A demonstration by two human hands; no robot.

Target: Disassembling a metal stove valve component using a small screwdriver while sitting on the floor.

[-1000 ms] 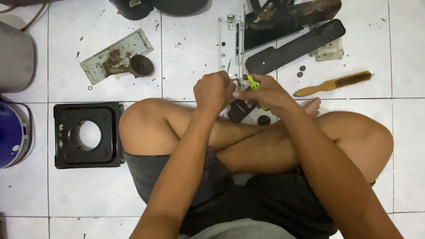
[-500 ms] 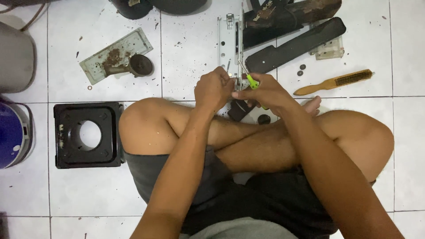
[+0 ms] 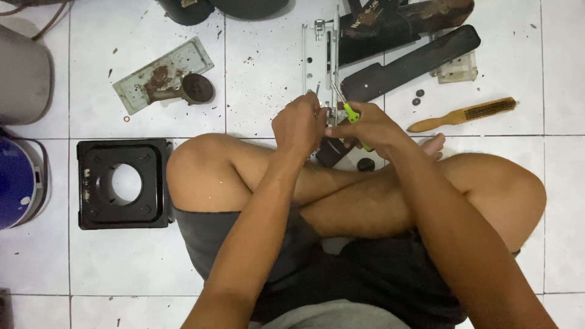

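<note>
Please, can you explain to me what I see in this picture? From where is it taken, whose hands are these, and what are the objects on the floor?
The picture comes from a camera worn on a person's head, looking down. The person sits cross-legged on a white tiled floor. No machine is here, only two bare hands.

The left hand grips a small metal part, mostly hidden by the fingers. The right hand holds a slim tool with a bright green handle, its metal tip pointing at that part.

On the floor lie a black square frame with a round hole, a rusty grey metal plate with a round burner piece, a long pale metal bracket, a flat black bar, a wooden-handled wire brush and a blue round container.
</note>
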